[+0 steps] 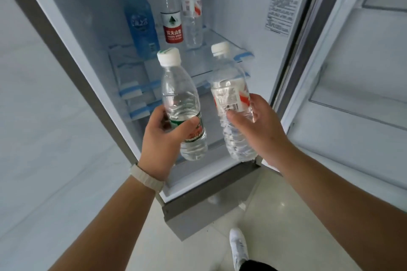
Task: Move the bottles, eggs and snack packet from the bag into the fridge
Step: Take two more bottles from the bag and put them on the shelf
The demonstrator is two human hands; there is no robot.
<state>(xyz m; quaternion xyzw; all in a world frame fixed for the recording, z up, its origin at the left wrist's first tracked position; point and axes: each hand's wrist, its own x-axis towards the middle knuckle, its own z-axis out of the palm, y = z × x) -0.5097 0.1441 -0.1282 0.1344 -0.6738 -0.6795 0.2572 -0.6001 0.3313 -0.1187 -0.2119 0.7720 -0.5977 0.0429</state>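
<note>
Holding bottles (182, 105), fridge (231, 17) shelf holding three

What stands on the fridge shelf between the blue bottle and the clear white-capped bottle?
A red-capped bottle stands there; the head view shows it.

Bright, soft daylight; wide-angle edge warping.

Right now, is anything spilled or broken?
Nothing stands out. Blue bottle, red-capped bottle and clear bottle stand upright on the glass shelf. Left hand grips a capped green-label bottle, right hand a capped white-label bottle.
</note>
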